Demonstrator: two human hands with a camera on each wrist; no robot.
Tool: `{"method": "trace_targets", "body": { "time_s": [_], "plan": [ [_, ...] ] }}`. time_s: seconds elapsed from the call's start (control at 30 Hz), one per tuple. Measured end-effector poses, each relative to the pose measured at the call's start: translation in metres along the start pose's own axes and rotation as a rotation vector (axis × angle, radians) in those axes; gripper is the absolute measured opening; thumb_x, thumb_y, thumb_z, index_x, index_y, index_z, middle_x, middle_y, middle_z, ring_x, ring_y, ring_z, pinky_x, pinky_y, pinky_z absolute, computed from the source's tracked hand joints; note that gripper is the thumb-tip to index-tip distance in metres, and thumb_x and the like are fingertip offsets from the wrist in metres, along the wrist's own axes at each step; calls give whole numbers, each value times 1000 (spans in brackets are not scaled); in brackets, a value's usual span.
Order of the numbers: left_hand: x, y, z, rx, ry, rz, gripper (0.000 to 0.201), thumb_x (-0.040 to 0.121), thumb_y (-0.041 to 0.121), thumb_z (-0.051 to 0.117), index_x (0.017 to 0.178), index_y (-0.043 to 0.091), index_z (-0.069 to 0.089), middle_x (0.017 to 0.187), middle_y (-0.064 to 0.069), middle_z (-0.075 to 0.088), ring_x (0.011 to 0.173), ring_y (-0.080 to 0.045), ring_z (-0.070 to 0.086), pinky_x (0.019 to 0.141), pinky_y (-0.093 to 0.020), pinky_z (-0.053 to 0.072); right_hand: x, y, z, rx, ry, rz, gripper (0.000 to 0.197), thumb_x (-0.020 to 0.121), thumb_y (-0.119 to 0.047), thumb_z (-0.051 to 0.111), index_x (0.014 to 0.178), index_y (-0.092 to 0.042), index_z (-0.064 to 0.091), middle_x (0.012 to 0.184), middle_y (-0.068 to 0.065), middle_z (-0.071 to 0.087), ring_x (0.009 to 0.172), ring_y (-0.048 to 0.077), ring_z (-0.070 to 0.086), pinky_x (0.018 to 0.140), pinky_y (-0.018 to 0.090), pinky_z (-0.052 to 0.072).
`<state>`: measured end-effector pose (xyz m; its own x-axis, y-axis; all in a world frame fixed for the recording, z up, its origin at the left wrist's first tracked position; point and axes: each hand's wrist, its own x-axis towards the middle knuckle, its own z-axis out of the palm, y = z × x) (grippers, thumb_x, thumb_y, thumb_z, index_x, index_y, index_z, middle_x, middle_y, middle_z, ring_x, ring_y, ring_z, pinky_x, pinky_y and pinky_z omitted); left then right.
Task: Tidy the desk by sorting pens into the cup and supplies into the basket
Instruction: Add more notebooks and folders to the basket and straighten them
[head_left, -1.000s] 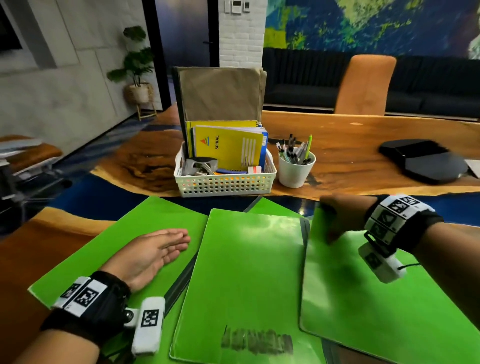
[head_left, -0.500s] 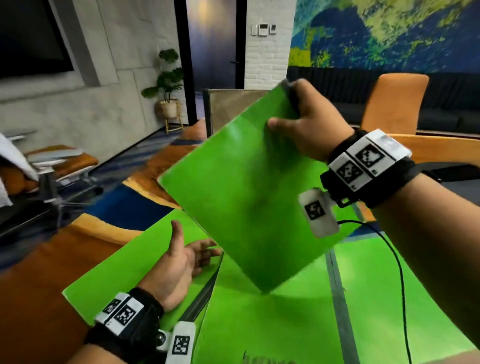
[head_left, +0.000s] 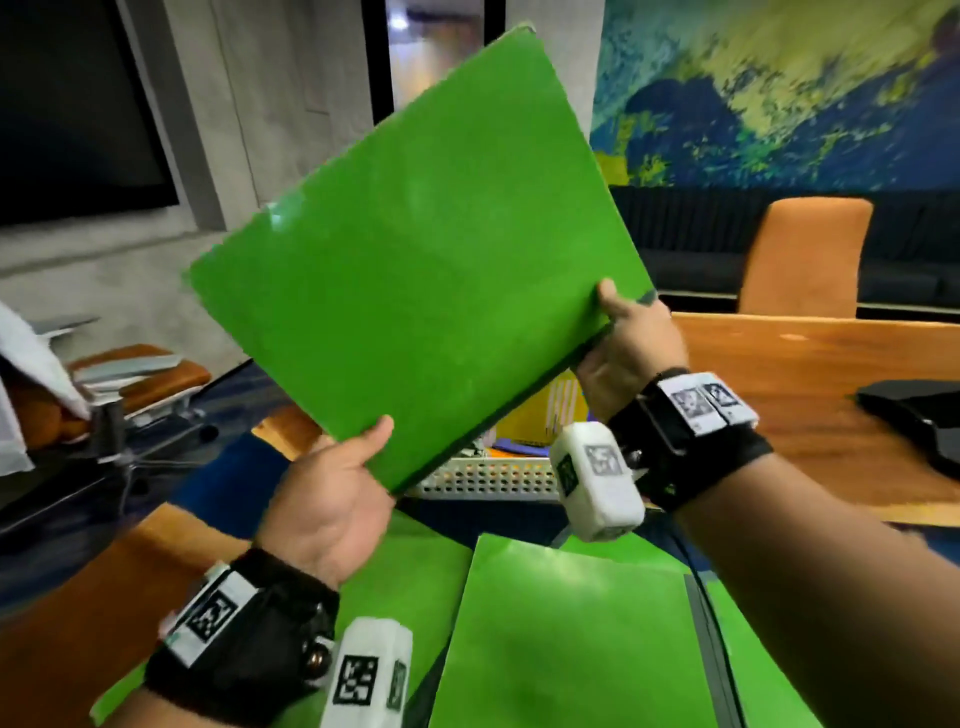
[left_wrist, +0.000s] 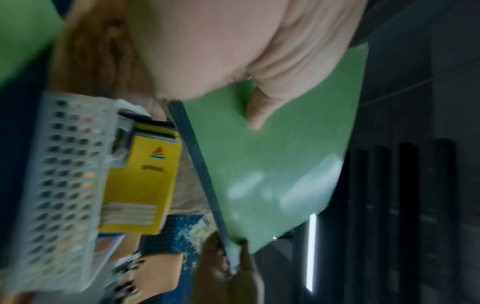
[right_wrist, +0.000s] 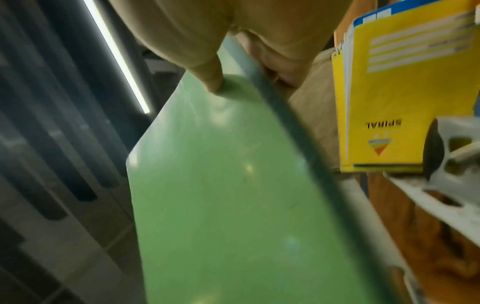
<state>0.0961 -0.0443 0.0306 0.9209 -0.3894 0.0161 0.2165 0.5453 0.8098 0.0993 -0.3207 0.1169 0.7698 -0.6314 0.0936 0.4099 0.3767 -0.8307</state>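
Note:
Both hands hold a green folder tilted in the air above the white basket. My left hand pinches its lower left corner, thumb on the front. My right hand grips the lower right corner. In the left wrist view the folder has a dark spine, with the thumb on its face, and the basket holds a yellow spiral notebook. The right wrist view shows the folder beside that notebook. The pen cup is hidden behind the folder.
More green folders lie on the wooden desk near me. A black object sits at the desk's right. An orange chair stands behind the desk, and an office chair is at left.
My right hand has raised and turned the green folder, shifting from its top to its lower right corner. My left hand left the desk and took the folder's lower left corner.

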Motion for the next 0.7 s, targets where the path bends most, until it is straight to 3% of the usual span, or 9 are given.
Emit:
{"method": "trace_targets", "body": {
  "time_s": [0.07, 0.13, 0.23, 0.3, 0.37, 0.47, 0.5, 0.57, 0.7],
  "plan": [
    [15, 38, 1, 36, 45, 204, 40, 90, 5, 60, 126, 22, 63, 138, -11, 64, 128, -34, 60, 110, -65, 37, 15, 12, 2, -69, -48, 80, 47, 88, -15, 71, 130, -16, 50, 108, 5, 67, 80, 20, 67, 69, 36, 56],
    [31, 81, 3, 179, 148, 441, 33, 93, 0, 57, 104, 28, 70, 121, 5, 74, 118, -18, 67, 106, -52, 46, 34, 12, 7, -372, -29, 79, 60, 79, -26, 76, 130, -17, 46, 117, 8, 64, 88, 22, 64, 78, 39, 55],
    [60, 152, -2, 433, 382, 637, 28, 100, 5, 57, 78, 22, 60, 65, 23, 68, 59, 13, 61, 67, -15, 49, 66, 1, 16, -976, -16, -207, 71, 72, -33, 80, 132, -14, 48, 130, 12, 57, 110, 28, 59, 95, 37, 46],
    [81, 191, -5, 517, 419, 678, 25, 100, 9, 59, 83, 26, 53, 83, 20, 64, 61, 15, 60, 62, -9, 48, 80, -3, 27, -1426, -114, -457, 61, 80, -30, 74, 134, -17, 50, 137, 11, 51, 123, 31, 52, 101, 36, 43],
    [123, 237, -38, 560, 430, 625, 18, 92, 17, 70, 99, 26, 57, 107, 12, 62, 90, 4, 66, 79, -15, 55, 95, -4, 39, -1741, -216, -631, 66, 81, -31, 70, 141, -22, 44, 147, 7, 43, 134, 32, 41, 107, 44, 39],
    [207, 294, -117, 661, 444, 582, 102, 56, 36, 93, 145, 15, 49, 151, -10, 50, 138, -26, 50, 113, -47, 40, 115, 7, 54, -1983, -293, -673, 82, 78, -33, 67, 150, -26, 28, 160, 0, 25, 148, 30, 21, 114, 53, 31],
    [219, 298, -122, 664, 443, 572, 107, 57, 32, 93, 150, 16, 43, 156, -12, 45, 142, -29, 46, 115, -54, 36, 121, 11, 58, -2013, -298, -667, 86, 78, -32, 66, 152, -27, 23, 162, -1, 20, 150, 30, 16, 115, 55, 28],
    [198, 290, -89, 690, 403, 616, 84, 71, 28, 87, 145, 22, 48, 148, -2, 55, 131, -20, 56, 110, -51, 43, 128, 13, 67, -2035, -300, -594, 90, 79, -31, 64, 155, -28, 15, 164, -3, 16, 152, 30, 11, 118, 58, 21],
    [161, 270, -28, 830, 390, 671, 35, 80, 26, 73, 109, 43, 66, 118, 6, 72, 112, -21, 68, 99, -51, 53, 133, 16, 75, -2066, -245, -528, 75, 80, -34, 62, 146, -31, 29, 144, 4, 44, 135, 33, 39, 106, 61, 31]
  ]
}}
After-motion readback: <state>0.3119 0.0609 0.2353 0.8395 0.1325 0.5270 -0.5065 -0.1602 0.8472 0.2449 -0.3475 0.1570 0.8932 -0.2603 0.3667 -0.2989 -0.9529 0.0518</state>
